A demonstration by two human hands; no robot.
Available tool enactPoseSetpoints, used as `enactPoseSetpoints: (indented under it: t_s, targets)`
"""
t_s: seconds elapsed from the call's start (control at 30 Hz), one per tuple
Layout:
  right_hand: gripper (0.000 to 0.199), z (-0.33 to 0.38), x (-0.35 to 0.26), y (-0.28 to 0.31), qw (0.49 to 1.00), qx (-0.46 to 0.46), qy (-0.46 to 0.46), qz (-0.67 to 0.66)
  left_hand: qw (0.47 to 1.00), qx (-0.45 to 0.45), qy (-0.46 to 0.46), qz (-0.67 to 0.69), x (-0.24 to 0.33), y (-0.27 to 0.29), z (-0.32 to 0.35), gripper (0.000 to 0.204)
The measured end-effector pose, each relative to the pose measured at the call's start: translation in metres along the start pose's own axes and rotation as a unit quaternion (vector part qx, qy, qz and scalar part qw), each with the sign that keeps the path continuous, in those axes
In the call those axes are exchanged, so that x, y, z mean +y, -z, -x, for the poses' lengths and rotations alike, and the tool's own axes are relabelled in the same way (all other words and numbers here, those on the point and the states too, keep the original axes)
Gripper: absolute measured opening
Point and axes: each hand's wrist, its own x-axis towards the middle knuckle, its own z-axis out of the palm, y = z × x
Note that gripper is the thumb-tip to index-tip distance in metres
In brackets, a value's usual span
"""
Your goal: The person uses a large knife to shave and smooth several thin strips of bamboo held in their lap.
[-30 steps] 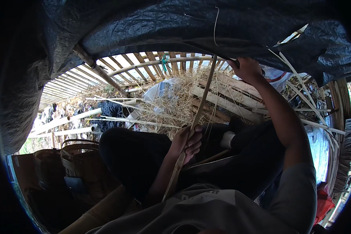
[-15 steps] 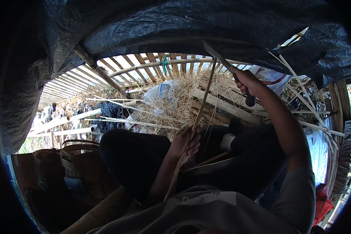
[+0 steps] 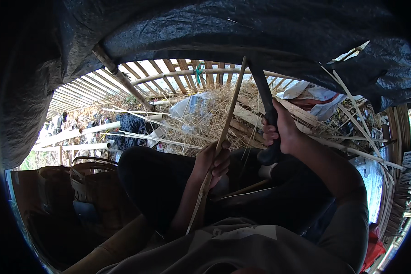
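Note:
A long, thin bamboo strip point(image 3: 232, 107) slants up and away from my lap, its far end high and its near end down by my shirt. My left hand point(image 3: 211, 163) is wrapped round it below its middle. In my right hand point(image 3: 282, 128) is the dark handle of a large knife point(image 3: 259, 77), held upright to the right of the strip. The blade's top comes close to the strip's far end; whether they touch I cannot tell. The rounded butt of the handle points down toward my crossed legs.
Beyond my legs lie a heap of pale shavings point(image 3: 221, 98) and split bamboo pieces point(image 3: 301, 109). Bamboo poles point(image 3: 91, 132) are at the left, near woven baskets point(image 3: 93, 182). A dark tarp point(image 3: 192, 36) hangs low overhead. Loose strips point(image 3: 358, 114) stand at the right.
The knife has turned from leaning left across the strip's tip to standing more upright beside it. My right hand has come lower and nearer. The strip stands slightly steeper in my left hand.

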Motion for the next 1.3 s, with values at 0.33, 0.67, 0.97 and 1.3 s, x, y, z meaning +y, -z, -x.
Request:
enactPoseSetpoints:
  t_s: [0.33, 0.67, 0.97, 1.3]
  targets:
    - [0.062, 0.001, 0.023, -0.011, 0.844, 0.016, 0.252, 0.473, 0.975, 0.083, 0.015, -0.204, -0.010, -0.010, -0.008, 0.032]
    - [0.062, -0.013, 0.030, -0.013, 0.514, -0.008, 0.471, 0.717, 0.989, 0.053, 0.046, -0.129, -0.011, 0.001, -0.005, 0.033]
    - [0.065, -0.032, 0.018, -0.008, 0.472, -0.038, 0.513, 0.716, 0.993, 0.046, 0.049, -0.094, -0.008, 0.001, -0.009, 0.032]
    - [0.056, -0.034, 0.009, -0.005, 0.395, -0.013, 0.553, 0.733, 0.996, 0.032, 0.039, -0.076, -0.006, -0.004, -0.006, 0.032]
